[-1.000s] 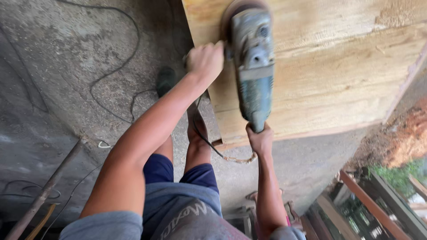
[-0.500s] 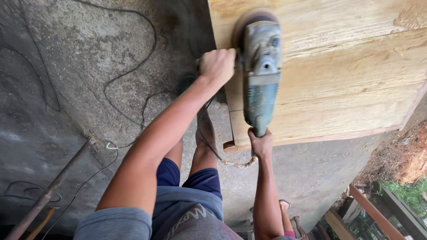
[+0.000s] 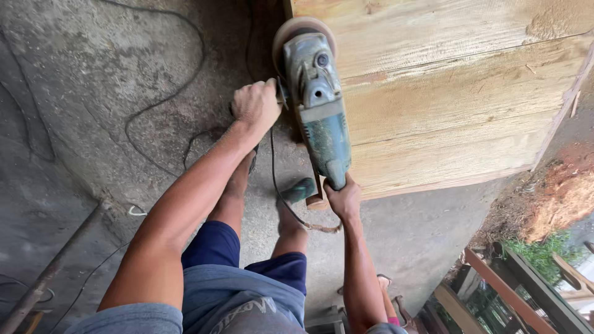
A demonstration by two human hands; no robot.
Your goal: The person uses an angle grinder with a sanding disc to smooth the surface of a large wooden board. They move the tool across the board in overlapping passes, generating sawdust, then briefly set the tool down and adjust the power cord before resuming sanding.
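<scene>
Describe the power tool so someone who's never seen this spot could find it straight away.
Start at the big pale wooden slab filling the upper right. At its left edge lies a grey-green angle grinder, its round disc at the slab's top corner. The left hand grips its side, the right hand its tail; nothing else nearby is metal-bodied and corded.

One teal angle grinder (image 3: pixel 318 105), two bare hands, left (image 3: pixel 255 105) and right (image 3: pixel 343 199), one large wooden slab (image 3: pixel 451 93), one black cable (image 3: pixel 154 111) and one metal rod (image 3: pixel 55 266) are counted on one concrete floor (image 3: pixel 80 74).
</scene>
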